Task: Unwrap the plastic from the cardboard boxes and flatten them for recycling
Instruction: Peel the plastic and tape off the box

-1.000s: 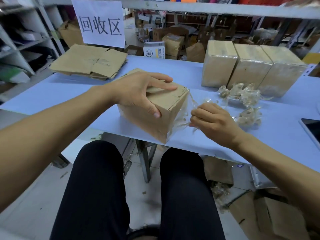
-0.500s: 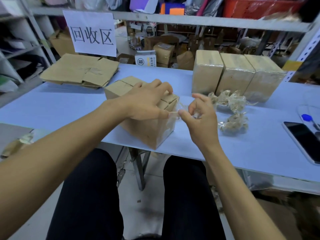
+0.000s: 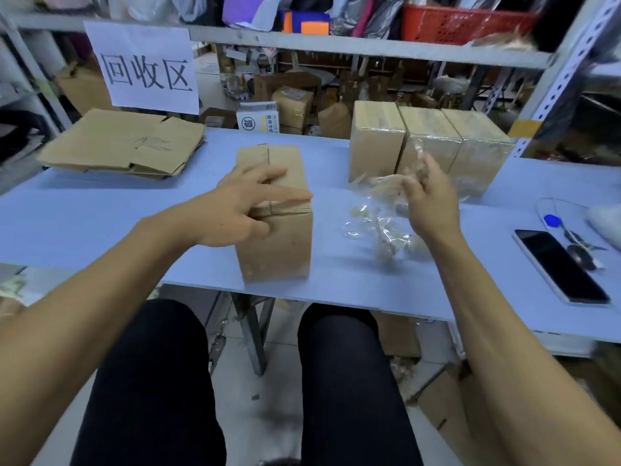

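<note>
An unwrapped brown cardboard box (image 3: 275,240) stands on the blue table (image 3: 100,213) in front of me. My left hand (image 3: 242,206) rests on its top with the fingers spread and the thumb against the front face. My right hand (image 3: 431,203), blurred, is raised to the right of the box and holds a strip of clear plastic wrap (image 3: 386,185). Below it lies a pile of crumpled plastic (image 3: 379,230). Three boxes still in plastic (image 3: 426,142) stand in a row at the back right.
A stack of flattened cardboard (image 3: 124,142) lies at the back left under a paper sign (image 3: 148,68). A phone (image 3: 561,267) and keys (image 3: 571,237) lie at the right. Shelf posts and cluttered shelves surround the table. Loose boxes sit on the floor at the right.
My right hand pulled the plastic off the box and swung it right, over the crumpled pile. The box has turned square to me, and my left hand loosened its grip on top.
</note>
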